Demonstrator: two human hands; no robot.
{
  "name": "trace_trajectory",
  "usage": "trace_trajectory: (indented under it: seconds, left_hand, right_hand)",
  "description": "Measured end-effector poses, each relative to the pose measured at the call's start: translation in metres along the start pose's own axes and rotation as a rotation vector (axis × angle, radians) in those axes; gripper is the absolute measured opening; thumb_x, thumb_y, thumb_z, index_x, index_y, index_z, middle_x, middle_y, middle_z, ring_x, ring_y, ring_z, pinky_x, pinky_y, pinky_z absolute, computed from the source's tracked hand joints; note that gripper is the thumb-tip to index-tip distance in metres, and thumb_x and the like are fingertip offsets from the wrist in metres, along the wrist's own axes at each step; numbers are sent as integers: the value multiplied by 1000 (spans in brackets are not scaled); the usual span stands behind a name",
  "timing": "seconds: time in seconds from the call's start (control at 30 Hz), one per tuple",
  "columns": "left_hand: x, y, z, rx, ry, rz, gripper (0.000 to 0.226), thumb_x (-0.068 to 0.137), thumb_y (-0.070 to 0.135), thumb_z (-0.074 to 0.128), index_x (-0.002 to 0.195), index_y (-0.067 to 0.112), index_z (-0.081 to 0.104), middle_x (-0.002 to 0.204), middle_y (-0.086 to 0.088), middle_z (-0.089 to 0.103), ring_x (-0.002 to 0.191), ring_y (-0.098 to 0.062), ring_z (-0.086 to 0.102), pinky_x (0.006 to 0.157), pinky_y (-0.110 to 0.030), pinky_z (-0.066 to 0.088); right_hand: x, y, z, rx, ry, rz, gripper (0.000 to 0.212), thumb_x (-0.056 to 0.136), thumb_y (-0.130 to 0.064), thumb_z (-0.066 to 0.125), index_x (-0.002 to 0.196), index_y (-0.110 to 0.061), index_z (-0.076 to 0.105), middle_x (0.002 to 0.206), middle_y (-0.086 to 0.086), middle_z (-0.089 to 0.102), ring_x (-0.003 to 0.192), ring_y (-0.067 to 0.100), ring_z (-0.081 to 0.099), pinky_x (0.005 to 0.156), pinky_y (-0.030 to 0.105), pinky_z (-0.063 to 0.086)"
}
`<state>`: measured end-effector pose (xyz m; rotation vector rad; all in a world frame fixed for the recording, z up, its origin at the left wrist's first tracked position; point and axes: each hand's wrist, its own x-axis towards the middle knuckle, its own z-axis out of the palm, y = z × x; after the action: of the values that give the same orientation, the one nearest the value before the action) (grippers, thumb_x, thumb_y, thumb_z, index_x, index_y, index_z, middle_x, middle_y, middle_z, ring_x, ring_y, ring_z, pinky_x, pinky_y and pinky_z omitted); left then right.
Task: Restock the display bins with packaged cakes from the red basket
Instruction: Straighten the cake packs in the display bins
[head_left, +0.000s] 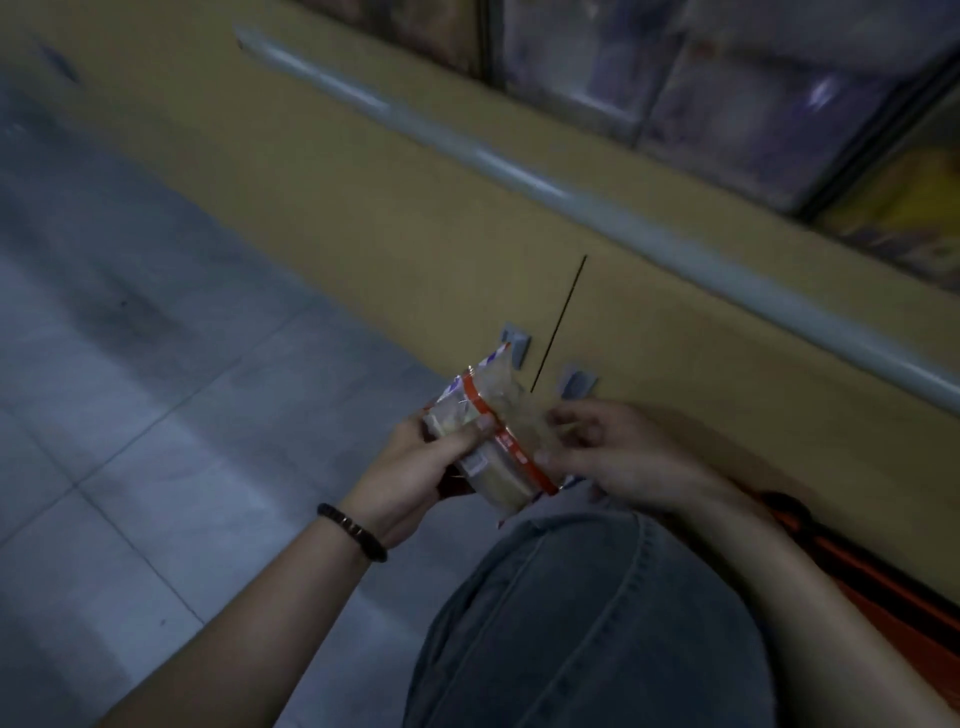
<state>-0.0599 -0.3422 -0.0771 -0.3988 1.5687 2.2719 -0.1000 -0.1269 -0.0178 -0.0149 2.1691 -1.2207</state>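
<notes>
Both hands are on one packaged cake (496, 436), held just above the denim-covered knee (587, 623) in front of the yellow cabinet (415, 234). The left hand (410, 478), beaded bracelet (353, 531) on the wrist, is wrapped round the pack's left end with the thumb pressed on top. The right hand (618, 457) has curled fingers pinching the clear wrapper on the right side. The red basket (893, 608) peeks out under the right forearm. The display bins (727, 78) up top are too blurry to read.
</notes>
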Motion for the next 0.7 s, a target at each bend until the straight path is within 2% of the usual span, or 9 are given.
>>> trace_trajectory:
  seconds: [0.1, 0.23, 0.3, 0.37, 0.43, 0.47, 0.57, 0.63, 0.7]
  left_hand:
    - [-33, 41, 26, 42, -39, 102, 46, 91, 30, 72, 129, 3, 67, 124, -19, 74, 117, -39, 70, 101, -57, 56]
    - [-69, 88, 56, -15, 12, 204, 48, 95, 25, 70, 135, 2, 58, 127, -17, 73, 117, -36, 70, 100, -53, 56]
    - [-85, 109, 69, -19, 70, 185, 55, 90, 41, 76, 130, 7, 62, 124, -12, 74, 106, -30, 72, 92, -45, 59]
    - [-103, 130, 79, 12, 131, 120, 58, 87, 62, 71, 119, 14, 70, 109, -7, 69, 94, -26, 66, 80, -41, 57]
    - [-123, 150, 84, -9, 71, 61, 57, 93, 68, 56, 110, 19, 78, 102, -9, 64, 89, -28, 61, 76, -43, 52]
    - [-132, 160, 85, -46, 21, 46, 61, 95, 68, 50, 112, 17, 80, 102, -13, 65, 90, -32, 61, 78, -44, 52]
    - [-154, 184, 93, -86, -52, 40, 64, 93, 64, 54, 114, 9, 79, 107, -21, 73, 96, -41, 67, 87, -49, 56]
    - [-161, 194, 100, -28, -68, 86, 48, 90, 50, 64, 110, 10, 80, 109, -19, 76, 95, -38, 70, 82, -46, 60]
    - [-163, 201, 106, 19, -61, 161, 32, 93, 28, 69, 119, 10, 75, 113, -17, 77, 91, -31, 73, 75, -42, 63]
  right_hand:
    - [-37, -22, -11, 109, 129, -119, 22, 88, -16, 82, 105, -26, 72, 85, -4, 74, 69, 10, 65, 53, 30, 47]
    - [-82, -54, -19, 167, 341, -267, 22, 85, -12, 85, 97, -27, 76, 73, -9, 70, 57, 7, 61, 48, 28, 47]
    - [-103, -72, -22, 168, 439, -330, 22, 83, -12, 87, 90, -30, 77, 71, -7, 71, 57, 9, 61, 50, 30, 51]
    - [-121, -87, -26, 129, 543, -397, 26, 81, -12, 88, 87, -35, 77, 70, -6, 71, 61, 11, 64, 55, 33, 56]
    - [-139, -102, -28, 92, 610, -460, 25, 81, -10, 88, 84, -34, 78, 74, -7, 74, 67, 11, 68, 59, 23, 54]
    - [-148, -109, -28, 64, 634, -491, 25, 82, -10, 87, 84, -33, 79, 80, -8, 76, 72, 7, 70, 61, 18, 52]
    - [-171, -125, -24, 40, 687, -603, 27, 81, -2, 87, 84, -29, 82, 99, -11, 71, 89, -6, 69, 72, 11, 51]
    - [-179, -131, -21, 11, 731, -701, 30, 77, 6, 86, 84, -23, 83, 101, -11, 67, 97, -11, 65, 77, 6, 48]
    - [-183, -134, -20, -52, 790, -751, 35, 74, 7, 86, 86, -25, 83, 106, -11, 64, 105, -9, 62, 81, 5, 47]
